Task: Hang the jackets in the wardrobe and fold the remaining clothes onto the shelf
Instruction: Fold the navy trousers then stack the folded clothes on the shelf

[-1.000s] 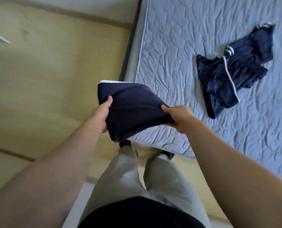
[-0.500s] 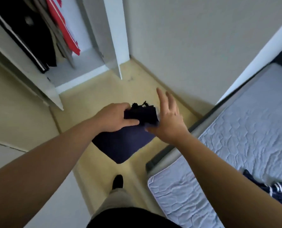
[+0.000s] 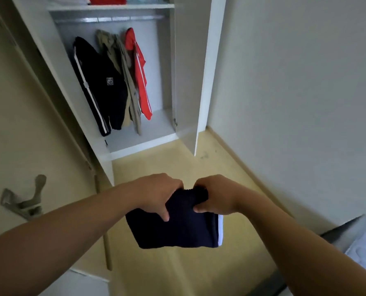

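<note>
Folded navy garment (image 3: 177, 229) gripped at top edge by left hand (image 3: 156, 193), right hand (image 3: 216, 195)

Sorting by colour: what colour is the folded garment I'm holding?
The folded garment is dark navy, with a white edge at its right; head view.
</note>
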